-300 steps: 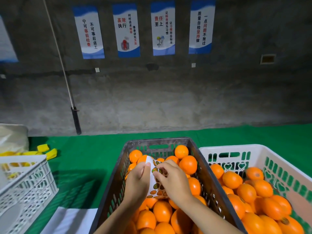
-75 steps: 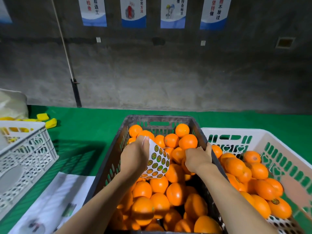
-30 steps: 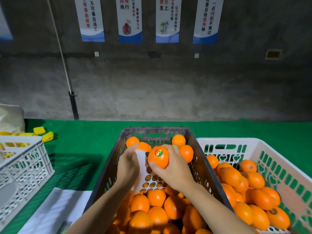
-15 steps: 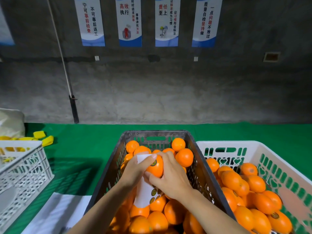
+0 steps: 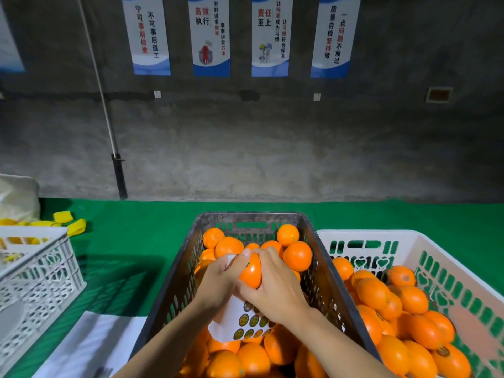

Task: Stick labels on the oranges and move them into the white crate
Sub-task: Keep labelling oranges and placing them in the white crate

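Observation:
My right hand (image 5: 275, 289) grips an orange (image 5: 251, 273) above the dark grey crate (image 5: 174, 282), which is full of loose oranges (image 5: 297, 256). My left hand (image 5: 218, 279) holds a white sheet of round labels (image 5: 240, 323) and its thumb presses on the top of the held orange, where a label edge shows. The sheet hangs down under both hands. The white crate (image 5: 436, 238) with green slots stands to the right, holding several oranges, some with labels (image 5: 443, 350).
A white lattice crate (image 5: 41, 271) stands at the left on the green cloth (image 5: 131, 241), with yellow pieces (image 5: 71, 223) behind it. White paper (image 5: 90, 347) lies at the lower left. A concrete wall with posters closes the back.
My right hand picked an orange out of the grey crate and raised it. My left thumb came onto it and now presses on its top; the sheet dropped lower beneath the hands.

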A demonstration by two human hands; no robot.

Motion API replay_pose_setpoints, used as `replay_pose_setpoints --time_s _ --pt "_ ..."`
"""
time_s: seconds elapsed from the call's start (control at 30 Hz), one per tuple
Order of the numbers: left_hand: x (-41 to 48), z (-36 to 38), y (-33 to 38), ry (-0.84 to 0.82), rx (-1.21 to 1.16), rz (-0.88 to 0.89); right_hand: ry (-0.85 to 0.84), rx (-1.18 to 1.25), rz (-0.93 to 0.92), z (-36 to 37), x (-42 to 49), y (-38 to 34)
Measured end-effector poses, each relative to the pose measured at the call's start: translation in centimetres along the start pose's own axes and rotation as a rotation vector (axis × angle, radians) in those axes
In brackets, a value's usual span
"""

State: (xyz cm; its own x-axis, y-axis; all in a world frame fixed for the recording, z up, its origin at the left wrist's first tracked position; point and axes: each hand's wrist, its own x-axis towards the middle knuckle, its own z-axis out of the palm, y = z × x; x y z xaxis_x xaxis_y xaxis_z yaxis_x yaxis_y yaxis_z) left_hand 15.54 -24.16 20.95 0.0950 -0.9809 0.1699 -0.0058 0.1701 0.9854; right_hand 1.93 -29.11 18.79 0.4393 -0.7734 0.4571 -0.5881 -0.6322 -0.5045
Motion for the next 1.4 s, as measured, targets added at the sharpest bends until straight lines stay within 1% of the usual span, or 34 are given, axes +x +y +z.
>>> replay_pose_setpoints --time_s 0.13,0.27,0.37,0.43,0.5,0.63,0.77,0.83,0.87,0.93,0.97,1.03,1.1,1.17,1.23,1.4 --pt "0.2 -0.1 0.0 0.033 0.014 -0.053 0.002 -0.015 0.005 0.0 0.0 0.1" --pt "0.3 -0.3 -0.3 0.024 0.064 -0.089 -0.016 -0.020 0.028 0.0 0.0 0.1" --pt "0.3 -0.3 -0.3 0.013 0.094 -0.020 -0.016 -0.001 0.032 -0.2 -0.1 -0.1" --pt "0.2 -0.3 -0.2 -0.026 0.095 0.028 -0.014 0.014 0.026 -0.4 -0.2 -0.2" --pt "0.3 -0.3 -0.2 -0.036 0.058 0.014 -0.011 0.013 0.031 -0.5 -0.2 -0.2" --pt "0.5 -0.1 -0.4 0.034 0.031 -0.052 -0.013 -0.004 0.032 -0.2 -0.2 0.0" --pt "0.5 -0.4 -0.3 0.032 0.098 -0.086 -0.038 -0.001 0.043 0.2 -0.3 0.4" --pt "0.6 -0.6 -0.5 0.079 0.172 -0.093 -0.039 0.045 0.084 0.4 -0.1 0.3" --pt "0.7 -0.7 -0.7 0.133 0.228 -0.084 -0.027 0.122 0.137 0.5 0.0 0.1" --pt "0.9 -1.2 -1.6 0.277 0.360 -0.067 0.030 0.413 0.322 0.6 0.3 -0.5" --pt "1.0 -1.4 -2.0 0.351 0.428 -0.057 0.076 0.586 0.420 0.6 0.6 -0.6" --pt "1.2 -1.6 -2.6 0.466 0.504 -0.040 0.188 0.840 0.634 0.0 1.2 -0.2" --pt "1.4 -1.6 -2.8 0.510 0.518 -0.030 0.279 1.126 0.867 -1.1 1.7 0.7" --pt "1.6 -1.7 -3.1 0.509 0.548 -0.017 0.378 1.467 1.034 -2.3 1.9 1.7" --pt "1.6 -1.7 -3.3 0.494 0.560 -0.005 0.486 1.706 1.094 -3.2 1.9 2.4" --pt "1.5 -1.5 -3.2 0.507 0.609 0.034 0.604 1.895 0.990 -4.8 1.9 2.9"
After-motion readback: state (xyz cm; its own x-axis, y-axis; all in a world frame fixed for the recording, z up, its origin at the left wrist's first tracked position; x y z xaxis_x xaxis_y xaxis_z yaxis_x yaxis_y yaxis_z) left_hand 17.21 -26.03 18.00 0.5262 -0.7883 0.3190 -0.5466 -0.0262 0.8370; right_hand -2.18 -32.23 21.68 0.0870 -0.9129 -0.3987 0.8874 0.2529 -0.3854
